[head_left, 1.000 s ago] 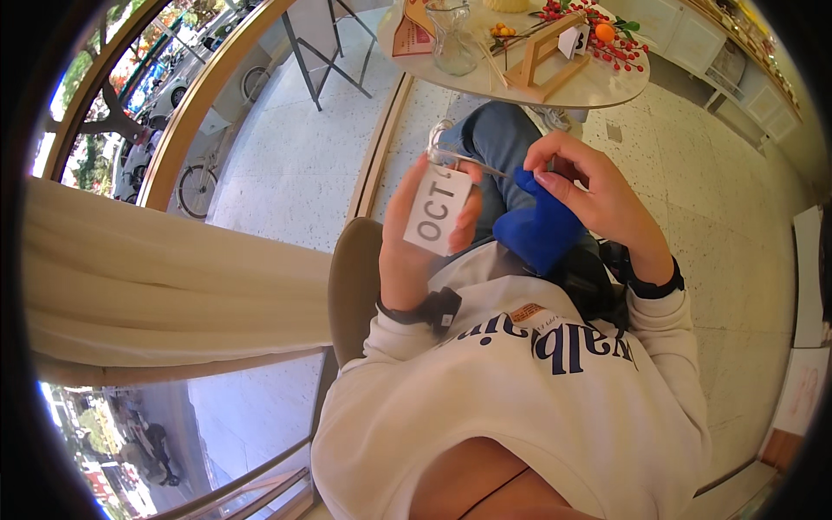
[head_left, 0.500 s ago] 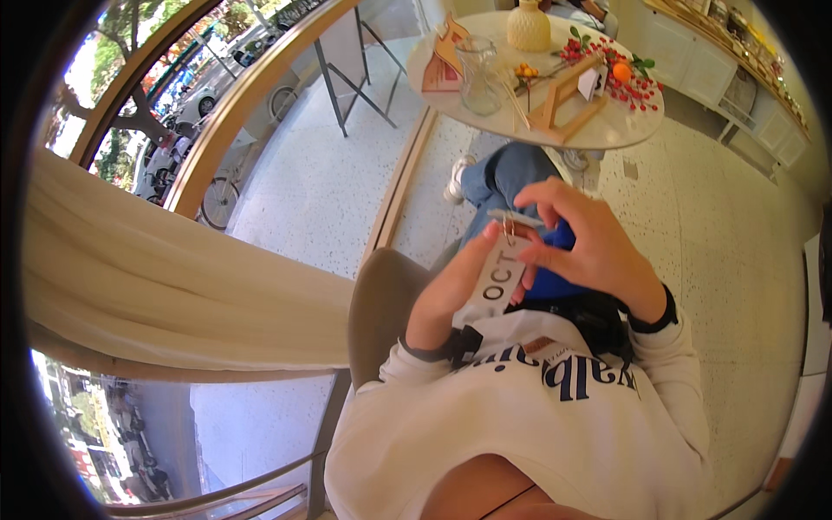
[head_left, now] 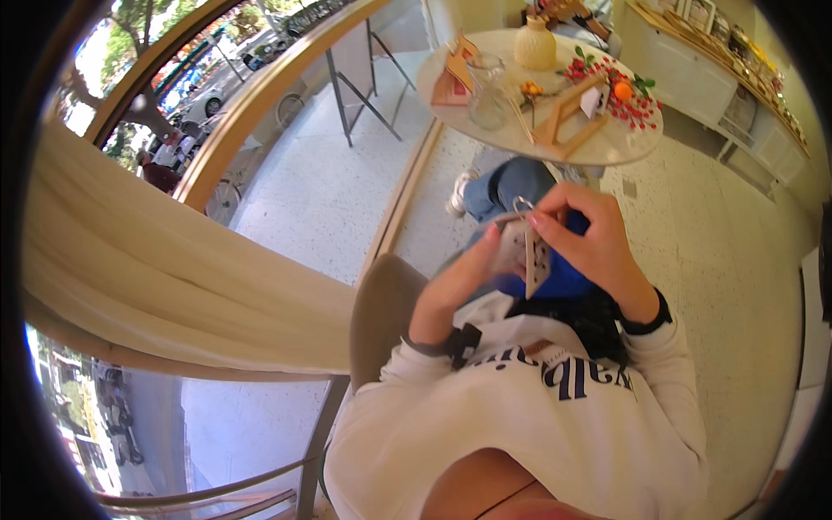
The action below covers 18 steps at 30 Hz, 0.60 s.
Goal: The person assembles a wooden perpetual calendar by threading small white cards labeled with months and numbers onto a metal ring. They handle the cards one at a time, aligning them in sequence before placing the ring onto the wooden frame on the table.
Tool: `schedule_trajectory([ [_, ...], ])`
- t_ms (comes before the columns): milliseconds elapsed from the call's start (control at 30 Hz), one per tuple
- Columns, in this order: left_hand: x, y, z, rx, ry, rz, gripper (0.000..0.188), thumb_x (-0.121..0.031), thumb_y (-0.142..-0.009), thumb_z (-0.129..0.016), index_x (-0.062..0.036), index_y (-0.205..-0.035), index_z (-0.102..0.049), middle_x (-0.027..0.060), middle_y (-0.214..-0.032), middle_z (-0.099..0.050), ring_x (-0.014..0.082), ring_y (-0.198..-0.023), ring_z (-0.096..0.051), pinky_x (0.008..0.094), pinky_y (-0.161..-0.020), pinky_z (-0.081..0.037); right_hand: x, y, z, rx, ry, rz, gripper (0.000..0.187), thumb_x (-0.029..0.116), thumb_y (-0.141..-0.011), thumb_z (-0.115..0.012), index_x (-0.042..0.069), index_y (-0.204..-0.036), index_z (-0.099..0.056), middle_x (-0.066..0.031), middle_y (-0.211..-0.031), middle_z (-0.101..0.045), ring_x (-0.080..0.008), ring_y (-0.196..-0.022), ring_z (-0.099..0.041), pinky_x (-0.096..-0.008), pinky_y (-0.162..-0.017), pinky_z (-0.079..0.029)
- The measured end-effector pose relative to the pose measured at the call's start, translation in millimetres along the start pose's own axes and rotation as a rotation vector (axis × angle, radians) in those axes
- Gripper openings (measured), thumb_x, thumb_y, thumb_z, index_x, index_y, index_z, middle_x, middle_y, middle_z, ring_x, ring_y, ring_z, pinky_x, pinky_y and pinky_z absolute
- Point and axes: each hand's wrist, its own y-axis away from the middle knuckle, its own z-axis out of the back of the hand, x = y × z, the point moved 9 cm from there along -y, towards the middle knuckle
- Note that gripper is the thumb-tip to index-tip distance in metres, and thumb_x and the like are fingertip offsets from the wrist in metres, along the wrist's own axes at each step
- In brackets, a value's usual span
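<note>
Above my lap I hold a small set of white flip calendar cards (head_left: 537, 267) with dark print, strung on metal rings (head_left: 522, 204) at the far end. My left hand (head_left: 461, 276) is closed on the cards from the left, its thumb lying along the upper side. From the right, my right hand (head_left: 591, 236) pinches a card beside the rings between thumb and forefinger. That card stands tilted up, away from those in my left hand. The fingers of my left hand are partly hidden behind the cards.
Ahead stands a round white table (head_left: 611, 154) with a wooden stand (head_left: 568, 130), a glass pitcher (head_left: 487, 108), a cream vase (head_left: 535, 48) and red-berry branches (head_left: 635, 111). A beige curtain (head_left: 173, 290) and windows lie to the left. Another person sits beyond the table.
A card that lay flat toward me has been lifted and turned on the rings by my right hand. My right fingers have closed into a pinch. The view has shifted slightly.
</note>
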Motion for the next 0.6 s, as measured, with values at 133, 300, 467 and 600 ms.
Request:
schedule_trajectory([
  [133,-10,-6,28,0.059,-0.288,-0.085,0.065,-0.050,-0.103,-0.024,-0.0016,-0.146,-0.032,0.0135,-0.134,-0.051,0.0232,-0.124,-0.047,0.0373,-0.103,-0.039,0,-9,3,0.010,-0.077,-0.063,0.013,0.011,-0.088,-0.067,0.001,-0.081,-0.062,-0.0003,-0.070,-0.060,-0.0058,-0.063,-0.053,-0.0209,-0.060,-0.042],
  [300,-47,0,49,-0.246,-0.390,-0.422,0.077,-0.057,-0.100,-0.027,0.0043,-0.147,-0.027,0.0177,-0.148,-0.036,0.0283,-0.137,-0.035,0.0433,-0.112,-0.027,-10,-9,-3,0.041,-0.118,-0.109,0.016,0.014,-0.089,-0.067,0.001,-0.082,-0.062,-0.0010,-0.070,-0.062,-0.0053,-0.063,-0.054,-0.0206,-0.060,-0.042],
  [467,-40,2,-3,0.102,-0.215,-0.434,0.086,-0.062,-0.094,-0.043,0.0040,-0.147,-0.027,0.0170,-0.147,-0.036,0.0254,-0.137,-0.034,0.0382,-0.114,-0.022,-3,-8,-18,0.092,-0.124,-0.079,0.017,0.015,-0.088,-0.068,0.001,-0.082,-0.062,0.0002,-0.068,-0.061,-0.0048,-0.061,-0.051,-0.0206,-0.060,-0.041],
  [600,-20,1,-5,0.059,-0.263,-0.362,0.082,-0.062,-0.095,-0.041,0.0035,-0.144,-0.032,0.0114,-0.130,-0.051,0.0187,-0.121,-0.048,0.0314,-0.102,-0.038,-5,-8,-25,0.158,-0.059,-0.134,0.018,0.017,-0.087,-0.070,0.001,-0.083,-0.063,0.0019,-0.064,-0.057,-0.0044,-0.059,-0.048,-0.0206,-0.057,-0.040],
])
